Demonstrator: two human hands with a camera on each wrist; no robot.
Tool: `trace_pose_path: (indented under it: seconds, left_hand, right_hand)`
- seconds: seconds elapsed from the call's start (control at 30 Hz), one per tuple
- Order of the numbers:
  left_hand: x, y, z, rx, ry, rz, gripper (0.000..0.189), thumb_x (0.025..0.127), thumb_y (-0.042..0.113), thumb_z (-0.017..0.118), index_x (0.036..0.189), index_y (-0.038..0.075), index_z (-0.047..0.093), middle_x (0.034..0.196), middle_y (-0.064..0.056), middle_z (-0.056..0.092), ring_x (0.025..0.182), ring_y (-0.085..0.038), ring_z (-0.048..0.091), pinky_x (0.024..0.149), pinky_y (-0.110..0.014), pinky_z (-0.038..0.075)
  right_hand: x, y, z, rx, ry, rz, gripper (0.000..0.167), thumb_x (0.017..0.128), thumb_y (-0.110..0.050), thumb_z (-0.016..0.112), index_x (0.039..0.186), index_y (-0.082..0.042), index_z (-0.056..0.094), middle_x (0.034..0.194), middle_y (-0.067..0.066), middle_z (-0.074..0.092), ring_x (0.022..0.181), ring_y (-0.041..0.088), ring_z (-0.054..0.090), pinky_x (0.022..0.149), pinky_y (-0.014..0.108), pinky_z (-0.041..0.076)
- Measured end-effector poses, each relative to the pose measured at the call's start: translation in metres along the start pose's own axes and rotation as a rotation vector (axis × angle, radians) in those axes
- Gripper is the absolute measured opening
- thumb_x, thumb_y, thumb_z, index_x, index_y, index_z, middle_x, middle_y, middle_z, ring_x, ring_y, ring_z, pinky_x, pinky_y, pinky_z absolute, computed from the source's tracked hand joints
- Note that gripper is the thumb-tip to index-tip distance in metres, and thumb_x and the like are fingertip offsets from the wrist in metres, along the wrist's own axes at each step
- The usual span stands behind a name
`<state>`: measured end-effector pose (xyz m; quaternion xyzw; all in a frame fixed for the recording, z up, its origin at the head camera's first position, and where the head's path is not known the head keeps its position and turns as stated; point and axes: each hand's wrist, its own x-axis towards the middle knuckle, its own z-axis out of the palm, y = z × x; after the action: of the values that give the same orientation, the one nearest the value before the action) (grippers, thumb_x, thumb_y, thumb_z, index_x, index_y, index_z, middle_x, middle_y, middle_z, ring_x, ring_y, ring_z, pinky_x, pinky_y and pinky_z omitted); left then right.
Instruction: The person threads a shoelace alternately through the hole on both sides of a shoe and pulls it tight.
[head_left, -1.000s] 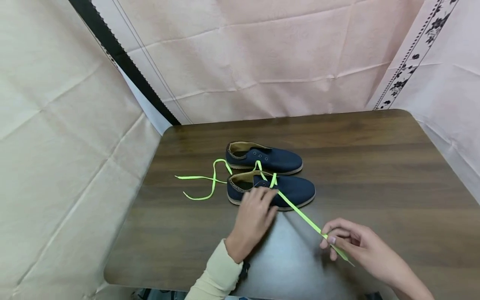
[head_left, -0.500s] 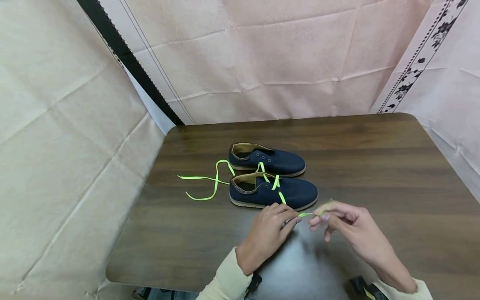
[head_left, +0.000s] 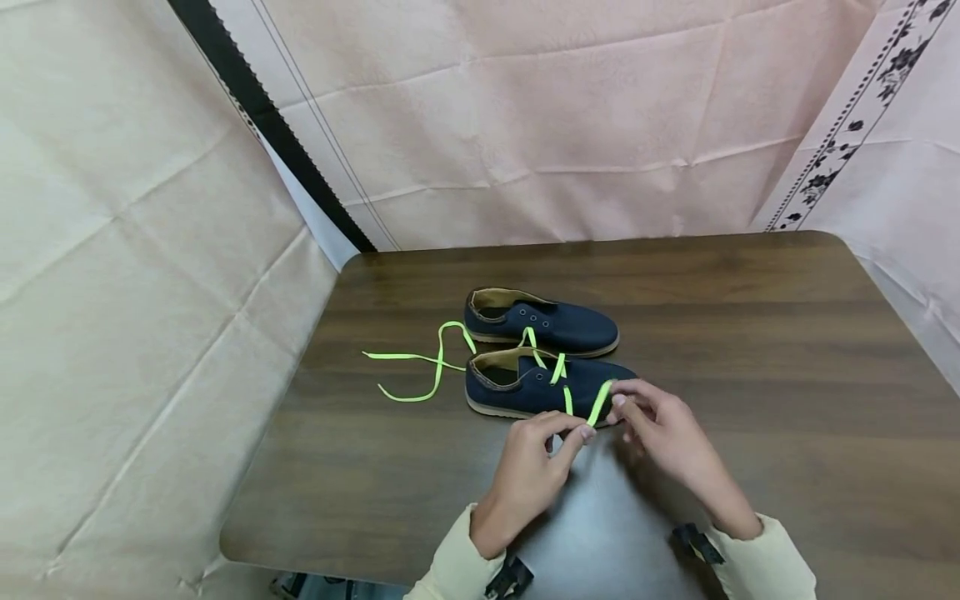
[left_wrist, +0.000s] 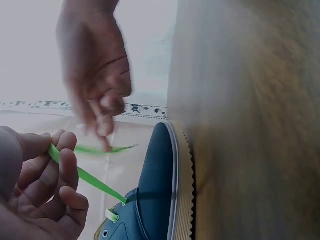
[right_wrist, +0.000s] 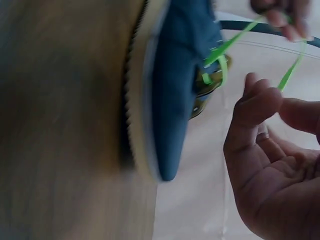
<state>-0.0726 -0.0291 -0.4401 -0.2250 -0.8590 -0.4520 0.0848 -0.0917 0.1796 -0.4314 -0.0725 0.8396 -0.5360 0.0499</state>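
Left hand (head_left: 528, 467): thumb and fingers pinching lace (head_left: 600, 402), just in front of near shoe (head_left: 547, 396).
Right hand (head_left: 667, 433): narrow, thumb and finger pinching same lace, by the toe.
Lace run: near shoe's eyelet to left hand, then short span across to right.
Near shoe stance: upright on table (head_left: 750, 333).
Far shoe (head_left: 570, 325): upright just behind, eyelets showing.
Loose ends (head_left: 439, 367): crossed on table, past the heels.

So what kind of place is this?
Maybe a small filming corner, though I can't be sure: pale creased sheets rise behind and beside a brown table, and there are black wrist gadgets.
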Motion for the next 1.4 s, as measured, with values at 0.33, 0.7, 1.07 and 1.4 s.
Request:
trace_pose_path:
  seconds: [0.33, 0.7, 1.07, 1.4]
  left_hand:
    - [0.005, 0.002, 0.001, -0.108, 0.002, -0.034, 0.021, 0.107, 0.028, 0.065, 0.107, 0.016, 0.082, 0.089, 0.009, 0.073, 0.071, 0.002, 0.054, 0.063, -0.021, 0.05]
    - [0.011, 0.005, -0.003, -0.163, 0.019, -0.042, 0.017, 0.106, 0.025, 0.068, 0.107, 0.014, 0.081, 0.089, 0.006, 0.072, 0.075, -0.001, 0.057, 0.068, -0.03, 0.056]
    - [0.032, -0.02, -0.021, -0.08, 0.051, 0.001, 0.015, 0.106, 0.02, 0.068, 0.111, 0.013, 0.08, 0.095, 0.004, 0.073, 0.077, -0.006, 0.062, 0.066, -0.025, 0.053]
    - [0.081, -0.043, -0.051, 0.373, -0.014, -0.065, 0.019, 0.104, 0.019, 0.071, 0.121, 0.016, 0.079, 0.111, 0.001, 0.069, 0.086, -0.012, 0.062, 0.07, -0.029, 0.051]
  right_hand:
    - [0.0, 0.004, 0.024, -0.353, 0.076, -0.211, 0.028, 0.094, -0.005, 0.079, 0.121, -0.005, 0.073, 0.096, 0.0, 0.072, 0.08, 0.012, 0.068, 0.07, 0.033, 0.057]
    - [0.008, 0.01, 0.022, -0.435, 0.283, -0.403, 0.017, 0.091, 0.008, 0.077, 0.104, -0.004, 0.077, 0.097, 0.007, 0.075, 0.079, 0.017, 0.07, 0.067, 0.037, 0.058]
    - [0.032, 0.0, 0.019, -0.283, 0.431, -0.526, 0.022, 0.095, 0.007, 0.073, 0.112, -0.007, 0.074, 0.102, 0.002, 0.072, 0.083, 0.013, 0.066, 0.074, 0.01, 0.045]
    - [0.06, -0.006, 0.029, -0.078, 0.364, -0.469, 0.011, 0.105, 0.007, 0.056, 0.112, 0.002, 0.062, 0.102, 0.012, 0.06, 0.075, 0.029, 0.064, 0.057, 0.017, 0.051]
